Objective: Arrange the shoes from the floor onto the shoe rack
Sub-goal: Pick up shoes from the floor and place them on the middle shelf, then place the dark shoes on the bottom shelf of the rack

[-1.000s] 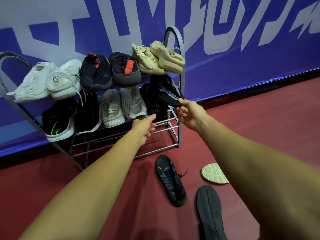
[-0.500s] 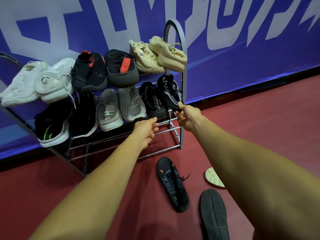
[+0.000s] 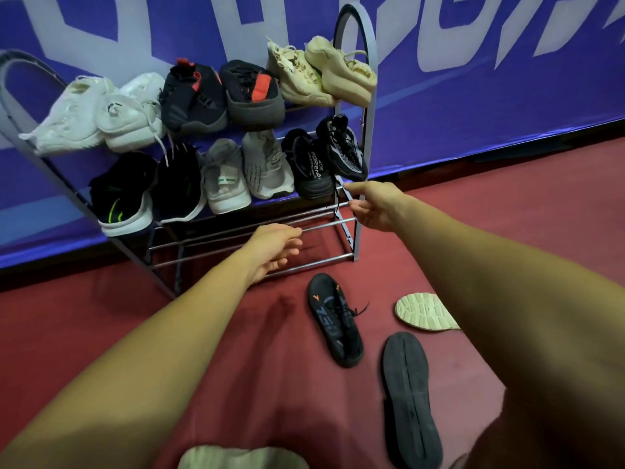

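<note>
A blue banner (image 3: 473,96) backs the shoe rack (image 3: 355,243). The right forearm (image 3: 490,265) hides part of a cream shoe (image 3: 424,311); a pale shoe (image 3: 236,456) is cut off at the bottom. By the rack's right foot lie a black lace-up shoe (image 3: 334,319) and a black sole-up shoe (image 3: 411,397). Right hand (image 3: 375,206), slack and empty, hovers under the knit shoe (image 3: 345,150) at the middle shelf's right end; left hand (image 3: 274,252) loose, empty.
</note>
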